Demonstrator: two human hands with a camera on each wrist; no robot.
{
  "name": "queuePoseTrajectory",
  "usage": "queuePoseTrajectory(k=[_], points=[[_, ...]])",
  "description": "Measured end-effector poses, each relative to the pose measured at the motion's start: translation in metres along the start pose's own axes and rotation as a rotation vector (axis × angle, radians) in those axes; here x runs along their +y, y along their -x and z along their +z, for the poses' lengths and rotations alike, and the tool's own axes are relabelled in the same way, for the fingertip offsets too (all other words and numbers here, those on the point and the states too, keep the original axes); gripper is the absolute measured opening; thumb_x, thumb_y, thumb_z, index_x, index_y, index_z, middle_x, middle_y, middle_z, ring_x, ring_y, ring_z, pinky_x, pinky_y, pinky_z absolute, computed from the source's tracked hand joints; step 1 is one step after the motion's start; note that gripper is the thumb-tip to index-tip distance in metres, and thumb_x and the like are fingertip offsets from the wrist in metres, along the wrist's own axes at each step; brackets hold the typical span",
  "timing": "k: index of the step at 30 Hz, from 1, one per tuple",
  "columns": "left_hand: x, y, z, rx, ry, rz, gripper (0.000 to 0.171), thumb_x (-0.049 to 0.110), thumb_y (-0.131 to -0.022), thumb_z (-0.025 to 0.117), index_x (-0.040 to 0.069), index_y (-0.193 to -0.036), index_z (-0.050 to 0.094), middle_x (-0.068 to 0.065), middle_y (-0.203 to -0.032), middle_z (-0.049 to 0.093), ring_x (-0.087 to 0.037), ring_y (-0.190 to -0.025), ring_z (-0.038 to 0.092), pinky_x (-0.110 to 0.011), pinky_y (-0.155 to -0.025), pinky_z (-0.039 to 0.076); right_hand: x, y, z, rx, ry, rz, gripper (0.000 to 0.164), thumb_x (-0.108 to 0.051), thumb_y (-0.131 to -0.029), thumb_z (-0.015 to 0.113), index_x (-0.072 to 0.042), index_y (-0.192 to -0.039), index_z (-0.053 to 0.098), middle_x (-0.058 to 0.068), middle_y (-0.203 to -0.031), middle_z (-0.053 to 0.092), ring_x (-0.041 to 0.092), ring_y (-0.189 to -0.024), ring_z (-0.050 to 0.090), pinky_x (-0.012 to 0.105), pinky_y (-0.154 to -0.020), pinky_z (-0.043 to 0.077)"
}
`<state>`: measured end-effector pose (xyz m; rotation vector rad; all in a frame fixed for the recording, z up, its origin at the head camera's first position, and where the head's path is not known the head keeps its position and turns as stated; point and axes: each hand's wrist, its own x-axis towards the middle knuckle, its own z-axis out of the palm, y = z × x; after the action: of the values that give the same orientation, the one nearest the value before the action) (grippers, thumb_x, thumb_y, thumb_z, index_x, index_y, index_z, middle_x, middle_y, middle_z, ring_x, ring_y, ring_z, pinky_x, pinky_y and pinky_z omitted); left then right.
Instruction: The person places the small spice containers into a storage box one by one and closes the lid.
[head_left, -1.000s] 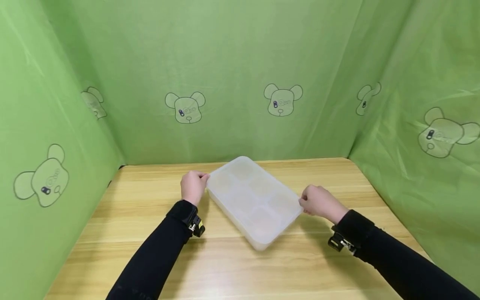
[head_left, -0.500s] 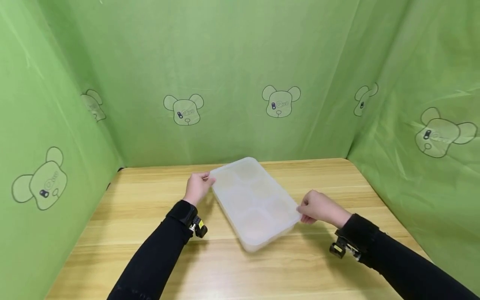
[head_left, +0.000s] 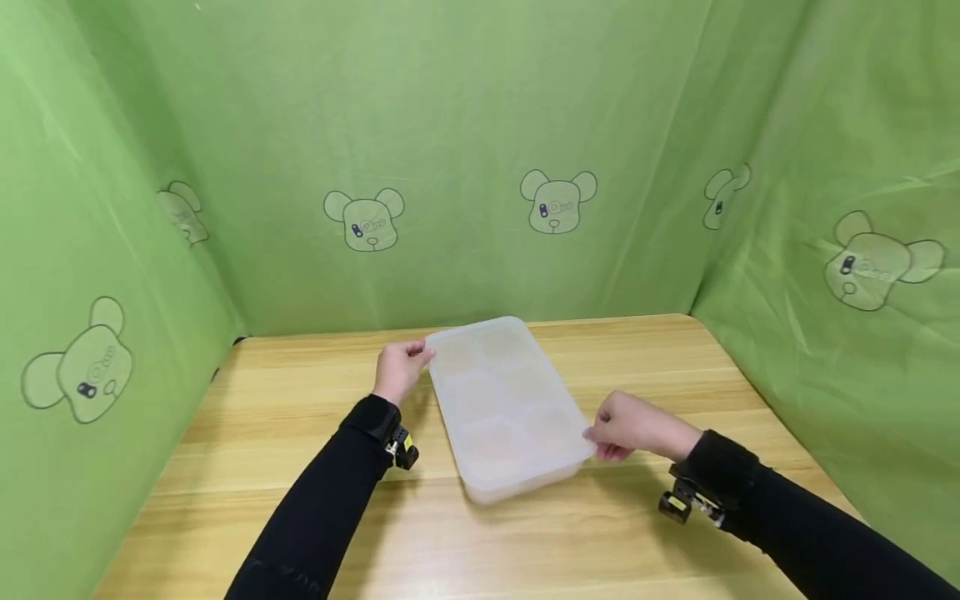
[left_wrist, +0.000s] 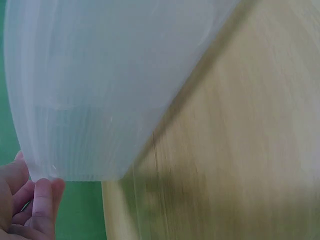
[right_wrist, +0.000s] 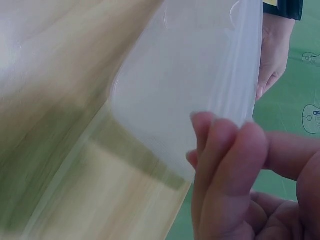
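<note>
A translucent white plastic box (head_left: 510, 400) with a lid lies aslant before me, and several rounded compartments show faintly through its top. My left hand (head_left: 400, 371) pinches its far left corner by the rim. At the near right corner, my right hand (head_left: 636, 427) pinches the rim between thumb and fingers. In the left wrist view, the fingertips of the left hand (left_wrist: 37, 207) meet the box edge (left_wrist: 100, 100). The right wrist view shows the right hand's curled fingers (right_wrist: 232, 170) over the ribbed rim. Whether the box's underside touches the table I cannot tell.
The box is over a light wooden table (head_left: 300, 450). Green cloth walls (head_left: 465, 125) with printed bear heads enclose the table at the back and both sides. Black sleeves and small wrist cameras (head_left: 405, 448) cover the forearms.
The box has turned clockwise as seen from above. My left hand has shifted slightly right, and my right hand has come nearer and a little left, both still pinching the corners.
</note>
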<state>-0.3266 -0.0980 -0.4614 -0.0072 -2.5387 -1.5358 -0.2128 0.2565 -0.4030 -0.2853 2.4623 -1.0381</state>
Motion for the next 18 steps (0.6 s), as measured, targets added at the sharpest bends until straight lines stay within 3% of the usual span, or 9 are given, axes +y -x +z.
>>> queuePoseTrajectory(k=[9, 18], points=[[0.007, -0.005, 0.001, -0.007, -0.039, 0.003, 0.026, 0.016, -0.094, 0.071, -0.002, -0.112, 0.074, -0.016, -0.108, 0.073, -0.029, -0.100, 0.071, -0.040, -0.089, 0.054, -0.003, 0.001, 0.007, -0.104, -0.097, 0.002, 0.025, -0.010, -0.094, 0.067, 0.006, -0.074, 0.063, 0.010, -0.064, 0.067, 0.012, -0.052, 0.062, 0.031, -0.056, 0.058], [0.010, -0.007, 0.004, 0.005, -0.059, 0.025, 0.019, 0.015, -0.092, 0.073, 0.000, -0.103, 0.078, -0.013, -0.091, 0.076, -0.025, -0.085, 0.073, -0.033, -0.075, 0.055, -0.005, 0.003, 0.016, -0.171, -0.131, 0.005, 0.028, -0.013, -0.095, 0.067, 0.008, -0.076, 0.066, 0.010, -0.062, 0.067, 0.012, -0.052, 0.062, 0.029, -0.054, 0.057]])
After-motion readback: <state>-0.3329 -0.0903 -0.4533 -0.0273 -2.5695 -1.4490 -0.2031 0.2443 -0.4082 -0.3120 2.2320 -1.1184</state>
